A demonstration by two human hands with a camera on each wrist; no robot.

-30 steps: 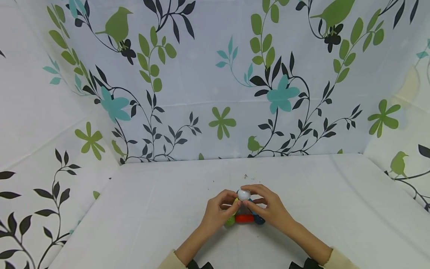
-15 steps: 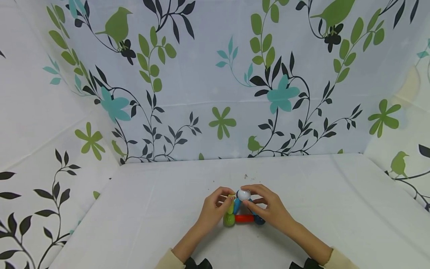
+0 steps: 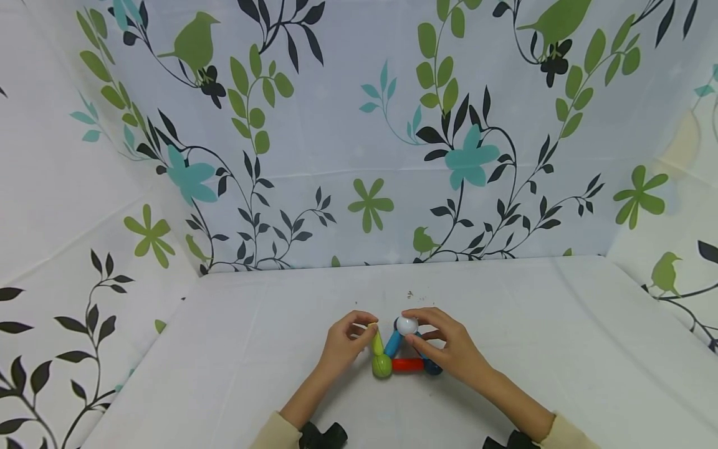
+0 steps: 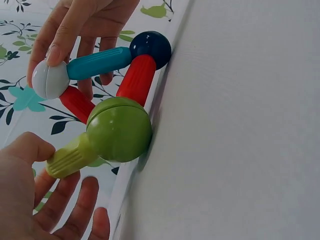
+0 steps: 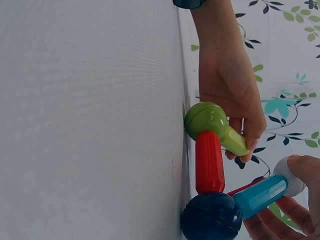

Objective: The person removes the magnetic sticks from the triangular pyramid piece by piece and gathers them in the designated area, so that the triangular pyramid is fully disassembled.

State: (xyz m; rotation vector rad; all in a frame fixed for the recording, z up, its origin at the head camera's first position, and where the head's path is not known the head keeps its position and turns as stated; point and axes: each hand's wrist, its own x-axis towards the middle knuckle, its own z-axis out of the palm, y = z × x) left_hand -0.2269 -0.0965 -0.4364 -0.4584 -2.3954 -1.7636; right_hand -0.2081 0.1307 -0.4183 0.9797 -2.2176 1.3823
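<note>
Yellow-green rod (image 4: 72,156) aslant, upward from green ball (image 4: 120,131)

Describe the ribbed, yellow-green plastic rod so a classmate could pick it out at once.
On the white table, find the glossy green plastic ball. From it slants the ribbed, yellow-green plastic rod, its other end pinched by the person's left hand. Its colour sets it apart: its neighbours are red rods and blue rods.

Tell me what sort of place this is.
Probably a screened-off play or work area: a white tabletop, bird-and-leaf patterned cloth behind it and on both sides, and a colourful ball-and-rod toy being handled. The wider room isn't shown.
</note>
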